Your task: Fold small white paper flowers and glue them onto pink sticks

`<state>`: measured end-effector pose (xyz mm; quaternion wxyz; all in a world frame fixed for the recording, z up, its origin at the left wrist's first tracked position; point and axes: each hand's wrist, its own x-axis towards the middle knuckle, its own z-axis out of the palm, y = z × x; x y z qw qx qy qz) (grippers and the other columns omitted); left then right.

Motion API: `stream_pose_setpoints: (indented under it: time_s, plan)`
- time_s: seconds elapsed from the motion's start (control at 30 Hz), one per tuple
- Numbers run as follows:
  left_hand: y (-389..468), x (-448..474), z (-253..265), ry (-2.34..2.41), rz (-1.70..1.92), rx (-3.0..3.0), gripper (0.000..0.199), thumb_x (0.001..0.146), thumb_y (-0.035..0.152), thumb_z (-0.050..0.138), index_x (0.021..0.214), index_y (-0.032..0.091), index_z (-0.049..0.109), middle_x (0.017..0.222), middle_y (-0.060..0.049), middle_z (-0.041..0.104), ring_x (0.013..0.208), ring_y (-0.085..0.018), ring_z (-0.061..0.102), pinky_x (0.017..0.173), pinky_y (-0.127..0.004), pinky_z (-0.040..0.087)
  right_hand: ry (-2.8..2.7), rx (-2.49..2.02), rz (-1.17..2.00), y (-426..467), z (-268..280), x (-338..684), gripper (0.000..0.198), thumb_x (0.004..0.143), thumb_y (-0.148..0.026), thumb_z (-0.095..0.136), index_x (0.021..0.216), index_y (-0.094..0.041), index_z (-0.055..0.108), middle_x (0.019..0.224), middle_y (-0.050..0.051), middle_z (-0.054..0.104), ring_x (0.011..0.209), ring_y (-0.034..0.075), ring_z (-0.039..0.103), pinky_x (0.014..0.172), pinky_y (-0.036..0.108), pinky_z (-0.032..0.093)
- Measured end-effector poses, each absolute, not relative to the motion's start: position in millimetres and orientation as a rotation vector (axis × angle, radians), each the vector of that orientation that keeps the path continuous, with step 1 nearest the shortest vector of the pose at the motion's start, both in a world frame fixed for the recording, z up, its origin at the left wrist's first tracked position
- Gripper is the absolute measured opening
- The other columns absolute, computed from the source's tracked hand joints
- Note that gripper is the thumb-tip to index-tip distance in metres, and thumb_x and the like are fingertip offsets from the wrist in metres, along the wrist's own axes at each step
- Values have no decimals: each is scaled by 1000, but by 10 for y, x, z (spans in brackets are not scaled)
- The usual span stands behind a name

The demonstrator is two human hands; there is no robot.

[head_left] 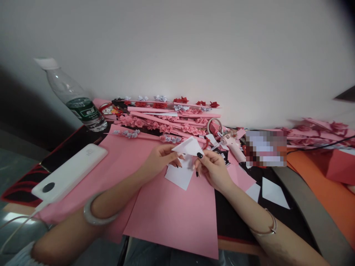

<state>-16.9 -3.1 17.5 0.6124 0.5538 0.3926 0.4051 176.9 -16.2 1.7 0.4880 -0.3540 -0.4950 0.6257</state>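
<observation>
Between both hands is a small piece of white paper (190, 146), folded into a triangle and raised above the pink sheets. My left hand (163, 159) pinches its left corner. On the right side, my right hand (211, 166) grips it with the thumb on top. Below the folded paper, a flat white square of paper (179, 176) lies on a large pink sheet (177, 218). Part of that square is hidden by the folded paper and my fingers.
A water bottle (76, 96) and a white power bank (69, 173) with a cable are at left. Folded paper flowers (163, 125) and pink rolls line the wall. A tape roll (214, 126), a hot glue gun (233, 144) and loose white paper (274, 194) lie right.
</observation>
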Motion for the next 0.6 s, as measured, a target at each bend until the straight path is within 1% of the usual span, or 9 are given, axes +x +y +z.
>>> stream_pose_setpoints:
  time_s: [0.13, 0.23, 0.33, 0.43, 0.6]
  plan:
    - [-42, -156, 151, 885, 848, 1406, 22, 71, 32, 63, 82, 14, 60, 60, 1, 59, 51, -10, 56, 52, -22, 44, -1261, -891, 1476, -195, 20, 1748, 19, 81, -33, 56, 72, -17, 56, 57, 1, 64, 37, 9, 52, 37, 20, 39]
    - [-53, -152, 118, 960, 791, 1474, 26, 69, 37, 65, 80, 14, 59, 59, 1, 58, 50, -10, 54, 50, -22, 43, -1275, -912, 1438, -203, 24, 1740, 20, 82, -34, 55, 71, -17, 55, 57, 0, 64, 37, 8, 51, 37, 19, 38]
    - [-67, -149, 129, 954, 839, 1490, 28, 76, 41, 56, 79, 14, 58, 62, 0, 57, 50, -9, 53, 50, -22, 43, -1330, -922, 1440, -204, 34, 1738, 21, 82, -35, 54, 71, -17, 54, 58, 1, 64, 38, 9, 52, 38, 20, 39]
    - [-79, -146, 172, 934, 909, 1487, 31, 83, 41, 46, 73, 13, 55, 62, 0, 55, 48, -7, 50, 49, -21, 42, -1358, -918, 1458, -202, 42, 1737, 21, 82, -35, 54, 73, -16, 54, 58, 0, 63, 38, 9, 52, 38, 21, 40]
    - [-77, -142, 180, 927, 908, 1457, 31, 84, 39, 46, 68, 13, 54, 57, 2, 52, 46, -7, 47, 46, -19, 40, -1365, -902, 1421, -216, 56, 1728, 19, 84, -33, 51, 73, -18, 50, 57, -2, 57, 38, 8, 50, 38, 21, 39]
